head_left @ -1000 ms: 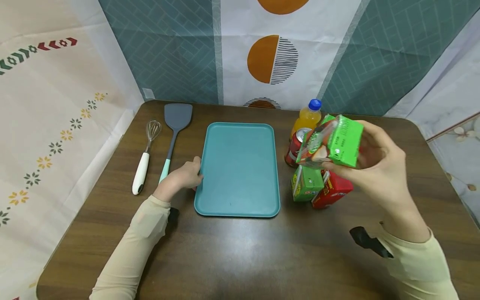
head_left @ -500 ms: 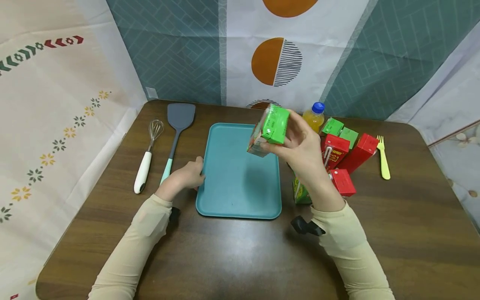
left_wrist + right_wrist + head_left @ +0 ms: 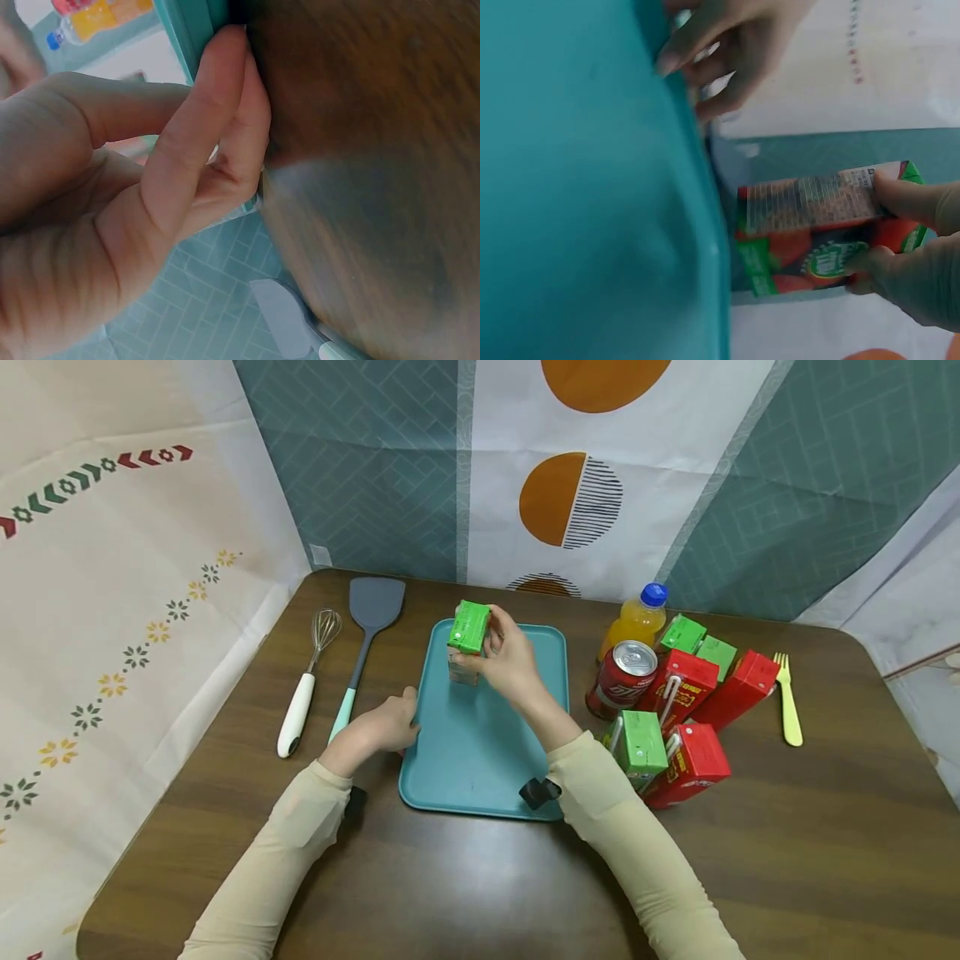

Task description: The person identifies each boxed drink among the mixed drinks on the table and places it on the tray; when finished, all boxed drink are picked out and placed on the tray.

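Observation:
My right hand (image 3: 512,662) grips a juice box (image 3: 469,628) with a green top, upright over the far left part of the teal tray (image 3: 480,752). In the right wrist view the juice box (image 3: 810,232) shows red fruit pictures and a printed label, with thumb and fingers on opposite sides of it. My left hand (image 3: 386,724) holds the tray's left rim. Seen from the left wrist, the thumb of the left hand (image 3: 150,172) lies across the tray edge (image 3: 191,34) and the fingers curl beneath it.
Right of the tray stand a red soda can (image 3: 622,678), an orange juice bottle (image 3: 636,622), a green carton (image 3: 637,747), a red carton (image 3: 693,764) and several more cartons. A yellow fork (image 3: 789,702) lies beyond them. Left are a whisk (image 3: 303,693) and a spatula (image 3: 367,635).
My right hand has carried the juice box leftward from above the cartons to over the tray's far left, and lowered it. The left hand stays at the tray's rim.

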A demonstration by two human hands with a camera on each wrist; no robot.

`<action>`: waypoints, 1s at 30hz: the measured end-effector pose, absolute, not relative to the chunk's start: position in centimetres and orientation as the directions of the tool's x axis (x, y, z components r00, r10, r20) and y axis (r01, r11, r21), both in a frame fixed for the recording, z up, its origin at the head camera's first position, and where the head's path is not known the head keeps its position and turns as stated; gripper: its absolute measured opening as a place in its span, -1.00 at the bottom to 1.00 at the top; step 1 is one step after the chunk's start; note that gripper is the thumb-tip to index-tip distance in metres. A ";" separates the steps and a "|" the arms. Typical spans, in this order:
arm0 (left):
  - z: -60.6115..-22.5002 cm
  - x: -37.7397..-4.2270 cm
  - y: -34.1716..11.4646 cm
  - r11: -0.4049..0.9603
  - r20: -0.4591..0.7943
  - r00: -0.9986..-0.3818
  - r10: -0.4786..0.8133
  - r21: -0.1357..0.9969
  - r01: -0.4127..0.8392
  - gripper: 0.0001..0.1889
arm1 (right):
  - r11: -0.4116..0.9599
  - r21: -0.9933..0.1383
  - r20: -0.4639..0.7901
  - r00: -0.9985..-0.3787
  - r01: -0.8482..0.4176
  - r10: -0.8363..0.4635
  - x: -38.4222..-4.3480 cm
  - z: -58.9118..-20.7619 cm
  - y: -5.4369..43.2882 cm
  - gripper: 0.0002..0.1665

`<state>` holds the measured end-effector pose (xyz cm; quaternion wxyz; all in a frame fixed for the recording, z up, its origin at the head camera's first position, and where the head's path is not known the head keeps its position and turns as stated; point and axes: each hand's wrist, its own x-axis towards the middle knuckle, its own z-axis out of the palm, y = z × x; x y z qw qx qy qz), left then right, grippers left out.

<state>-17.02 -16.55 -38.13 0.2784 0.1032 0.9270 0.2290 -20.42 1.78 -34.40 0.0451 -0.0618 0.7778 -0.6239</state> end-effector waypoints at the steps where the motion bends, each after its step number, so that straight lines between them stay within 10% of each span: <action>1: -38.1 -16.9 -16.6 0.873 -0.468 -0.825 0.317 0.483 0.062 -0.53 | 0.254 -0.967 -0.009 -0.988 -0.031 -0.155 -20.8 -34.7 1.4 -0.01; 12: -38.1 -16.8 -16.6 0.882 -0.480 -0.823 0.304 0.469 0.052 -0.44 | 0.497 -0.867 -0.078 -0.980 -0.026 -0.186 -24.1 -36.6 -0.9 -0.08; 30: -38.1 -16.9 -16.2 0.882 -0.516 -0.809 0.282 0.471 0.007 -0.35 | 0.498 -0.867 -0.129 -0.953 -0.026 -0.274 -26.1 -36.3 -0.3 0.04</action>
